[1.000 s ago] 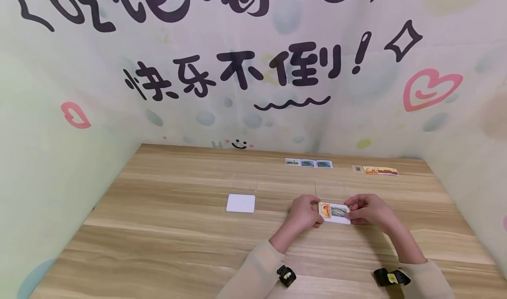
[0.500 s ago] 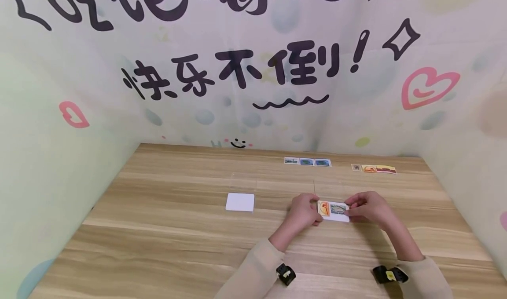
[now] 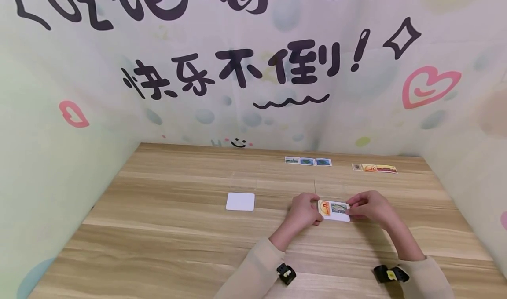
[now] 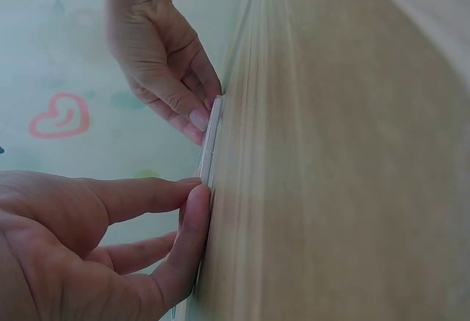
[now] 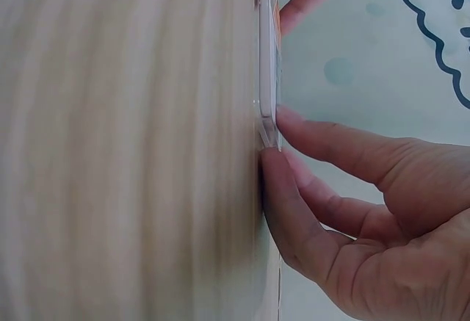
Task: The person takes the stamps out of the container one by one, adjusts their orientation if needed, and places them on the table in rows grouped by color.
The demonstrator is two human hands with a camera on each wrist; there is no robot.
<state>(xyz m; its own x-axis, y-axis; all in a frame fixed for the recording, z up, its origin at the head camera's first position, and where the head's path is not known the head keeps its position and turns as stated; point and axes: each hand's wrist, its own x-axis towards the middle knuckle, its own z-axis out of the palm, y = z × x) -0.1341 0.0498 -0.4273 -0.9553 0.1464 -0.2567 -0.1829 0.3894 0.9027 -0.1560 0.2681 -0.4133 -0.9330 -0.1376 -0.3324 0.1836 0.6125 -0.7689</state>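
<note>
In the head view my left hand (image 3: 304, 212) holds the left end of a shallow clear case with a white card (image 3: 336, 218) in it. An orange stamp (image 3: 324, 208) and a grey-green stamp (image 3: 338, 208) lie side by side on that card. My right hand (image 3: 371, 209) is at the other end, its thumb by the grey-green stamp's right edge. From the right wrist view, the right fingers (image 5: 294, 211) pinch around the clear case's corner (image 5: 269, 131). The left hand (image 4: 110, 244) pinches the near end of the white card (image 4: 212, 137) and case in the left wrist view.
A second white card (image 3: 240, 202) lies to the left, with a faint clear flap (image 3: 243, 183) behind it. Toward the back are a row of bluish stamps (image 3: 307, 161) and a row of orange and yellow stamps (image 3: 374, 169). A printed cloth (image 3: 190, 123) hangs behind the table.
Both hands stay at the case's ends. My right fingertips shift slightly, and more of the grey-green stamp's right side shows, lying straighter on the card. The head view has moved a little.
</note>
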